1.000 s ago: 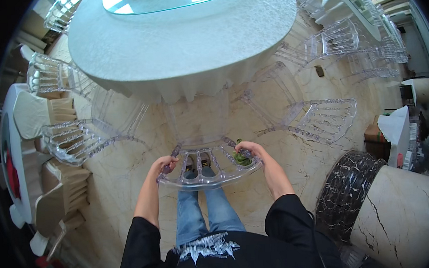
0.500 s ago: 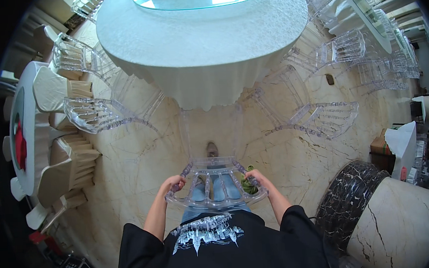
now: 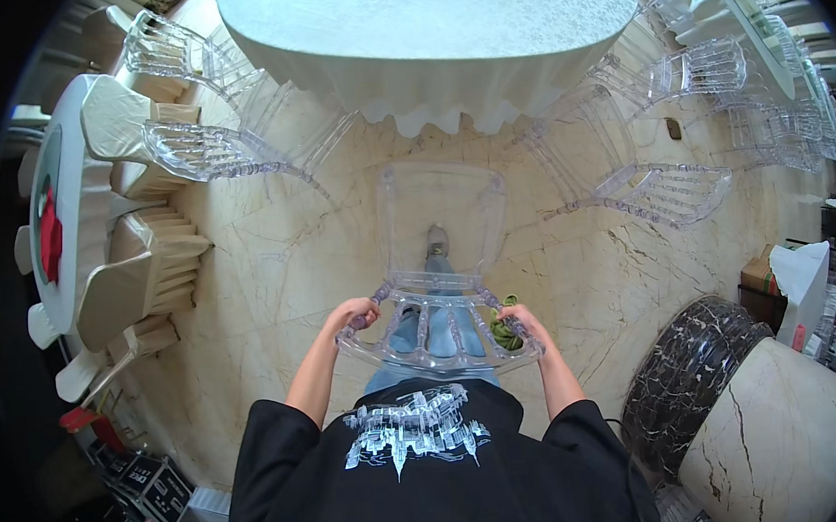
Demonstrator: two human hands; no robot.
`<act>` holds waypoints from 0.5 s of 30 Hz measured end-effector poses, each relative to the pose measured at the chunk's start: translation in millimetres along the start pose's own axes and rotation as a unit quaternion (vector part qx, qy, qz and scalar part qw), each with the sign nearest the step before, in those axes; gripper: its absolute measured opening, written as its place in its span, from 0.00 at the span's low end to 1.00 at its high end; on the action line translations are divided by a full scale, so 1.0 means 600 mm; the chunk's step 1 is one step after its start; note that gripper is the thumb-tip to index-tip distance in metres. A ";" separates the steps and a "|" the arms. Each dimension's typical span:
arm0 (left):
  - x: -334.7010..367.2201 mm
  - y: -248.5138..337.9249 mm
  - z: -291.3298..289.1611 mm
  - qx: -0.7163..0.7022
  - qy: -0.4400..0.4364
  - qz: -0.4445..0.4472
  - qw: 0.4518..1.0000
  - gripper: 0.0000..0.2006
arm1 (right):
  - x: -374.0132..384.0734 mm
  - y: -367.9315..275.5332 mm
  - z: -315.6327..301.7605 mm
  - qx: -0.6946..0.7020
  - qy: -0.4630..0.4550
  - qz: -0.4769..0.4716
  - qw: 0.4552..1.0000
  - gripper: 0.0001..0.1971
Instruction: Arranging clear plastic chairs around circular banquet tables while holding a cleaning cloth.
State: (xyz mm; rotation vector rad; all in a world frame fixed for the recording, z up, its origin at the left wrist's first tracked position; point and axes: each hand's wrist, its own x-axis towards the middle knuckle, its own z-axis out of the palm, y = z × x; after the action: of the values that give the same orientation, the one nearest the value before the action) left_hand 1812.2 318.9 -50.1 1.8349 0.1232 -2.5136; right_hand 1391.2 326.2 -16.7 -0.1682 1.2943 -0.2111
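A clear plastic chair point(image 3: 441, 206) stands in front of me with its back toward me, its whole seat in sight. My left hand point(image 3: 355, 313) is closed around the left post of the chair back. On the opposite post, my right hand point(image 3: 521, 318) is closed too. A crumpled green bundle, seemingly cloth point(image 3: 506, 333), hangs beside or under the right hand; whether the fingers also grip it is hidden. Beyond the seat, a gap of floor separates the chair from a round table point(image 3: 432, 42) with a white tablecloth hanging down.
Clear chairs flank the table, one at left point(image 3: 212, 151) and one at right point(image 3: 665, 190). Farther left are cream-covered chairs point(image 3: 115, 292) around another table point(image 3: 85, 207). A thick marble column point(image 3: 779, 430) with a dark base rises at lower right. A small dark object point(image 3: 673, 128) lies on the floor.
The chair has come back from the table with me; its seat, partly under the tablecloth before, is now fully out. Both hands keep their hold on the posts.
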 end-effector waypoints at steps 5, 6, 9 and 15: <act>-0.005 0.058 0.034 0.006 -0.047 -0.023 0.999 0.10 | 0.019 -0.055 -0.012 -0.023 -0.007 -0.022 0.999 0.05; -0.008 0.069 0.034 0.008 -0.047 -0.025 0.999 0.10 | 0.026 -0.064 -0.018 -0.013 -0.031 -0.021 0.999 0.06; -0.014 0.088 0.033 0.033 0.000 -0.009 0.999 0.10 | 0.029 -0.092 0.002 -0.037 -0.002 -0.024 0.999 0.06; -0.005 0.134 0.041 0.034 -0.019 0.001 0.999 0.11 | 0.065 -0.121 -0.015 0.001 -0.008 -0.043 0.999 0.06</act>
State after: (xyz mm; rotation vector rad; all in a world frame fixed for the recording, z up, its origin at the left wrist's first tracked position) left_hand 1795.3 236.6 -43.5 1.8092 0.0349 -2.5807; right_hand 1388.5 246.3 -38.2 -0.2237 1.2721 -0.2829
